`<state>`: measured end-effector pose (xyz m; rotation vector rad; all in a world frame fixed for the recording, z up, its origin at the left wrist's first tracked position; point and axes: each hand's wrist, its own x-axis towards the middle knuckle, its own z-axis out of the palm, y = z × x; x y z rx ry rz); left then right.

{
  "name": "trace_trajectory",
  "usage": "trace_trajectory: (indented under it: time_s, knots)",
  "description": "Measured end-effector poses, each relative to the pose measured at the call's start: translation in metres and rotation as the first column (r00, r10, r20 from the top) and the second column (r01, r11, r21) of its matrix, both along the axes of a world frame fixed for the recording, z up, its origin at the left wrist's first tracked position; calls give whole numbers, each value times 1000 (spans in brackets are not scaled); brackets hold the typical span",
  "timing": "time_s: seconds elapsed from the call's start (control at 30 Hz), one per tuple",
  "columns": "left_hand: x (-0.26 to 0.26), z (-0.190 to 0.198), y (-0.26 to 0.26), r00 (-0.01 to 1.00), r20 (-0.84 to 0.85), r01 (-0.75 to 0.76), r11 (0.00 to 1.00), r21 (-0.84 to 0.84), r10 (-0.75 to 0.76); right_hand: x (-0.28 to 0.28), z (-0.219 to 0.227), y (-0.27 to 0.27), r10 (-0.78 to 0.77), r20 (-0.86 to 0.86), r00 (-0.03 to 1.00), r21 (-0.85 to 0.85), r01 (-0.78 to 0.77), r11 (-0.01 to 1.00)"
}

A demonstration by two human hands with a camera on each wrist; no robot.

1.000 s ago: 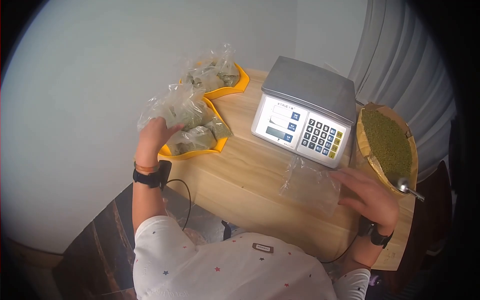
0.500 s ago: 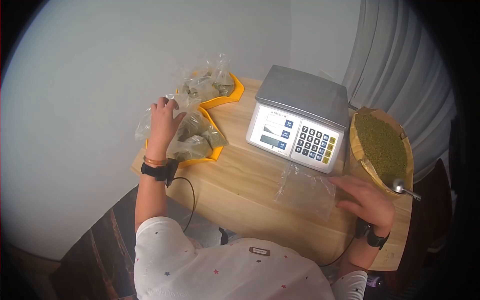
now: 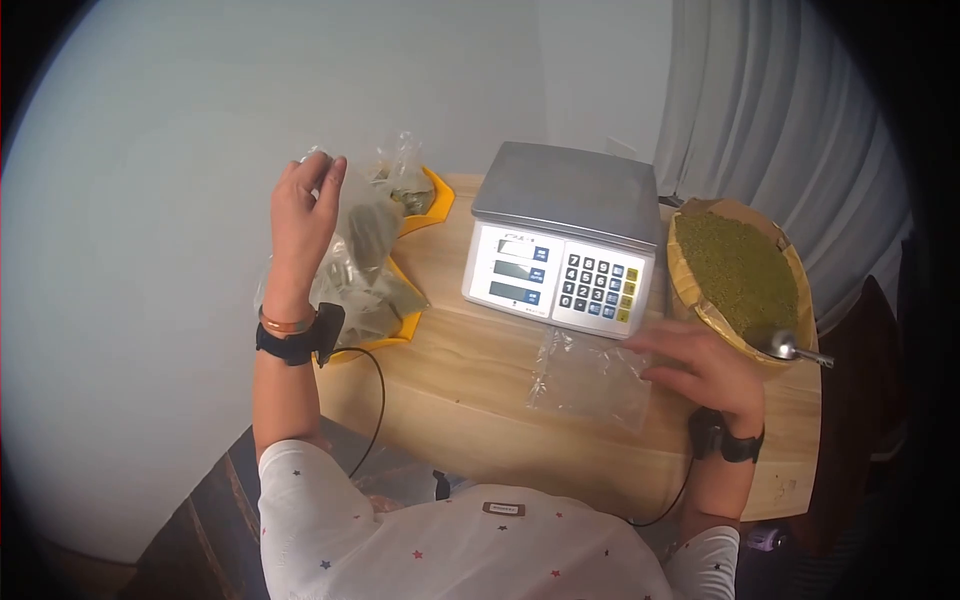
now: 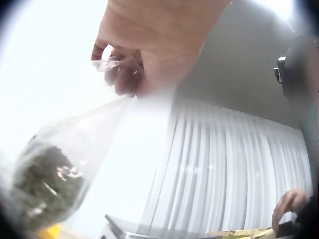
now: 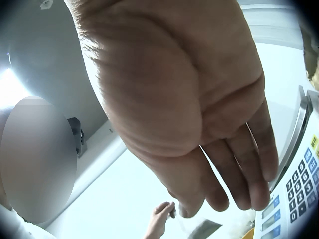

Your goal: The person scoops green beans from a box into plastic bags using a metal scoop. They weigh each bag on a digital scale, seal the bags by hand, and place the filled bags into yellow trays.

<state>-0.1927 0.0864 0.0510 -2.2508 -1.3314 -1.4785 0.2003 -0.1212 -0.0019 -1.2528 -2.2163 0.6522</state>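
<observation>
My left hand [image 3: 303, 215] is raised over the left side of the table and pinches the gathered top of a clear plastic bag [image 4: 89, 144]. The bag hangs from the fingers with dark green grains [image 4: 47, 186] bulging at its bottom. Over the table's right side, my right hand [image 3: 705, 368] has its fingers extended, as the right wrist view also shows. Its fingertips overlap the edge of a flat, empty clear plastic bag [image 3: 585, 378] lying in front of the scale.
A digital scale [image 3: 565, 195] stands mid-table. To its right, a sack [image 3: 690, 285] of green grains has a metal scoop [image 3: 783, 346] at its rim. Two yellow trays stand at left: the nearer tray [image 3: 410, 325] and farther tray [image 3: 440, 205] hold filled bags.
My left hand has risen from the nearer yellow tray, lifting a filled bag by its top. The right hand stays beside the empty bag. The head view has shifted slightly.
</observation>
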Motion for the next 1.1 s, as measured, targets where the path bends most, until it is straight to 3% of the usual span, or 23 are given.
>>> trace_trajectory:
  time_s: [0.1, 0.17, 0.23, 0.33, 0.4, 0.43, 0.5, 0.57, 0.63, 0.7, 0.73, 0.8, 0.83, 0.87, 0.93, 0.97, 1.07, 1.1]
  knots:
    - [35, 19, -2, 986, 51, 163, 986, -44, -160, -3, -14, 13, 58, -96, 994, 59, -52, 997]
    - [68, 28, -7, 961, 50, 276, 957, -93, -272, -11, -35, 25, 19, -311, 950, -137, -64, 988]
    - [106, 33, -17, 900, 100, 434, 892, -126, -424, -24, -59, 36, -15, -606, 796, -245, -168, 955]
    - [163, 43, -39, 811, 94, 585, 797, -152, -578, -33, -75, 48, -66, -692, 719, -304, -208, 930]
    - [200, 46, -52, 724, 142, 690, 714, -119, -675, -35, -81, 51, -147, -944, 297, -281, -485, 828]
    - [216, 46, -58, 647, 192, 760, 645, -82, -738, -34, -78, 50, -152, -944, 292, -279, -465, 840]
    - [247, 45, -63, 571, 218, 818, 570, -73, -792, -28, -65, 47, -28, -999, 16, -32, -496, 868]
    - [272, 47, -67, 476, 251, 875, 484, -36, -843, -18, -49, 42, -26, -999, -27, -12, -416, 909]
    - [294, 45, -57, 455, 272, 886, 461, -45, -848, 5, -41, 41, -32, -993, -116, -9, -195, 981]
    - [314, 42, -51, 327, 449, 941, 329, -77, -831, 31, -22, 28, -84, -981, -175, -88, 15, 996]
    - [325, 38, -48, 321, 452, 943, 323, -77, -832, 46, -16, 22, -81, -983, -164, -104, 139, 985]
    - [347, 27, -42, 196, 583, 981, 165, -107, -789, 74, -5, 9, -93, -988, -127, -133, 362, 923]
    - [357, 22, -42, 193, 584, 981, 162, -106, -789, 86, -1, 3, -109, -989, -102, -144, 460, 876]
    - [367, 17, -43, 181, 599, 982, 108, -156, -780, 100, 1, -4, -109, -989, -102, -145, 462, 875]
    - [386, 8, -44, 131, 631, 968, -39, -249, -765, 125, 0, -18, -295, -951, 87, -177, 630, 756]
    - [395, 3, -45, 129, 633, 968, -41, -247, -763, 134, -2, -23, -298, -951, 88, -178, 632, 755]
    - [422, -12, -53, 248, 779, 886, -191, -423, -576, 154, -6, -34, -476, -853, 212, -110, 819, 563]
    - [432, -20, -54, 250, 781, 887, -189, -422, -573, 158, -8, -36, -478, -852, 214, -112, 817, 566]
